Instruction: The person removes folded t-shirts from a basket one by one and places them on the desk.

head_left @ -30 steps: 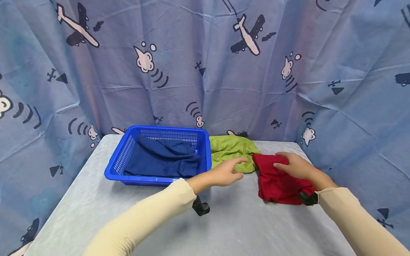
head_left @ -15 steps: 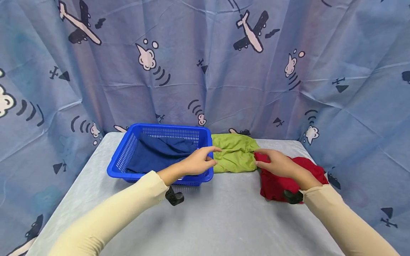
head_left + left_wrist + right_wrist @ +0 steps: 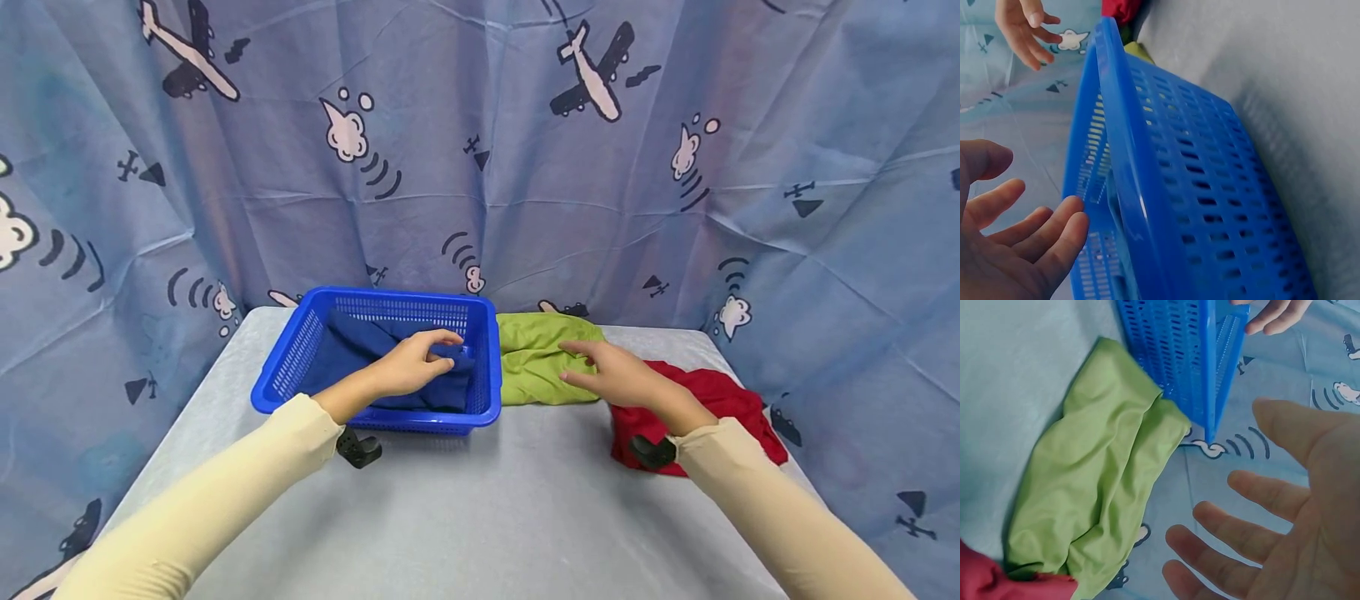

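Observation:
My left hand [image 3: 408, 364] hovers over the blue plastic basket [image 3: 381, 421], its fingers spread and holding nothing. Inside the basket lies a dark blue cloth [image 3: 348, 346], partly covered by that hand in the head view. To the right of the basket, a folded green cloth [image 3: 532, 367] lies on the table. Above its right end is my right hand [image 3: 618, 377], fingers apart with nothing in them. A red cloth [image 3: 712, 387] lies at the far right, partly behind the right forearm. The left wrist view shows the left hand [image 3: 1025, 237] beside the basket's rim.
The pale table [image 3: 480, 517] extends in front of the basket and cloths. A blue curtain [image 3: 420, 150] printed with airplanes hangs behind and on both sides. A black wrist mount [image 3: 358, 448] shows under the left wrist, another [image 3: 652, 451] under the right.
My left hand has moved left, from near the green cloth to over the basket. My right hand has moved left, from above the red cloth to the green cloth's edge.

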### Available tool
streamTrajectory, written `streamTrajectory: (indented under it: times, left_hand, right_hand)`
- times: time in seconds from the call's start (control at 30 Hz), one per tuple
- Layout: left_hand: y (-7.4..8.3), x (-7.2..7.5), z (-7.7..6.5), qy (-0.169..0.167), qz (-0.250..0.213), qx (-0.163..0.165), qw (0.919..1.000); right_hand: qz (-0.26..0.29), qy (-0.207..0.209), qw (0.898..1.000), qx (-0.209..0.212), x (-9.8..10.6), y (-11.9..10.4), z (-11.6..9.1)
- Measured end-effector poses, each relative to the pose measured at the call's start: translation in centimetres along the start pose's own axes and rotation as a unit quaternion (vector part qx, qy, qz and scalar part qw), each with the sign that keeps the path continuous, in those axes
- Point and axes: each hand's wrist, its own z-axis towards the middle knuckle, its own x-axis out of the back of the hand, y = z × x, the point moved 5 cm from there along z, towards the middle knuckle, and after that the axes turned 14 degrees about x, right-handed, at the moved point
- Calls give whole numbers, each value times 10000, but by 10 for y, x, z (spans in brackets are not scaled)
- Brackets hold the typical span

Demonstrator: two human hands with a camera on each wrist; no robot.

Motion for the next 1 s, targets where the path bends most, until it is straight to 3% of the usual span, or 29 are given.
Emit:
streamTrajectory:
  times: [0.5, 1.0]
  left_hand:
    - [-5, 11, -2, -24, 380, 144, 9992]
    - [-35, 34, -13, 88, 667, 377, 9970]
  right_hand:
    - [6, 171, 9995, 283, -2, -15, 17]
    - [741, 181, 9957, 533, -13, -44, 48]
